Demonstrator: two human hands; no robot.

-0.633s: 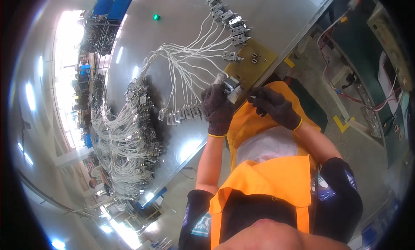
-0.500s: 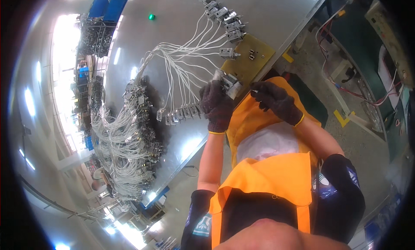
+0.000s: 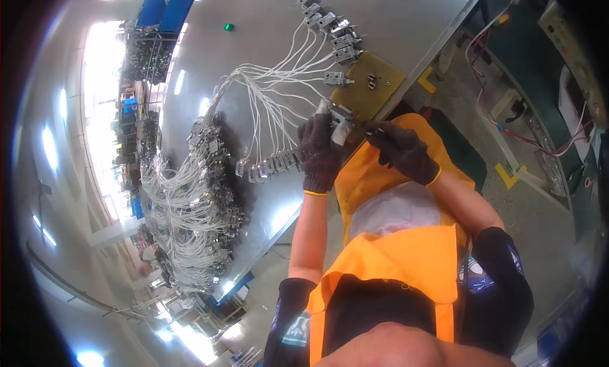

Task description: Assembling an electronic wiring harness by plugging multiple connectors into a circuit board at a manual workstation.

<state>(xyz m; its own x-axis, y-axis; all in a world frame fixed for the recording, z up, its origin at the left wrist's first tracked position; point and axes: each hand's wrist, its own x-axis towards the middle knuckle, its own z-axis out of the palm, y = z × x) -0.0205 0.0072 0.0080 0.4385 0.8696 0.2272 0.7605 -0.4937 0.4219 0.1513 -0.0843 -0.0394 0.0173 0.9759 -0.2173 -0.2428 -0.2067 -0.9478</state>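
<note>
My left hand (image 3: 319, 152), in a dark knitted glove, is closed around a small boxy metal part (image 3: 342, 112) at the table's front edge. Whitish wrapping shows at its thumb and fingertip. My right hand (image 3: 406, 152), gloved alike, is just to the right, its fingers pinched together. Something small and thin seems to stick out of them, too small to name. Beneath and beyond the hands lies a yellowish board (image 3: 385, 71) with a few tiny metal pieces (image 3: 372, 81) on it. Similar metal parts (image 3: 343, 41) on white cables (image 3: 266, 71) fan out across the table.
A large heap of cabled metal parts (image 3: 190, 221) covers the table's left side. A small green light (image 3: 229, 27) sits on the grey tabletop (image 3: 266, 24). An orange apron (image 3: 387, 259) covers my lap. To the right stands a green surface (image 3: 507, 43) with loose red and white wires.
My right hand has shifted slightly left, toward my left hand. The left keeps its hold on the metal part. The whole view has shifted slightly.
</note>
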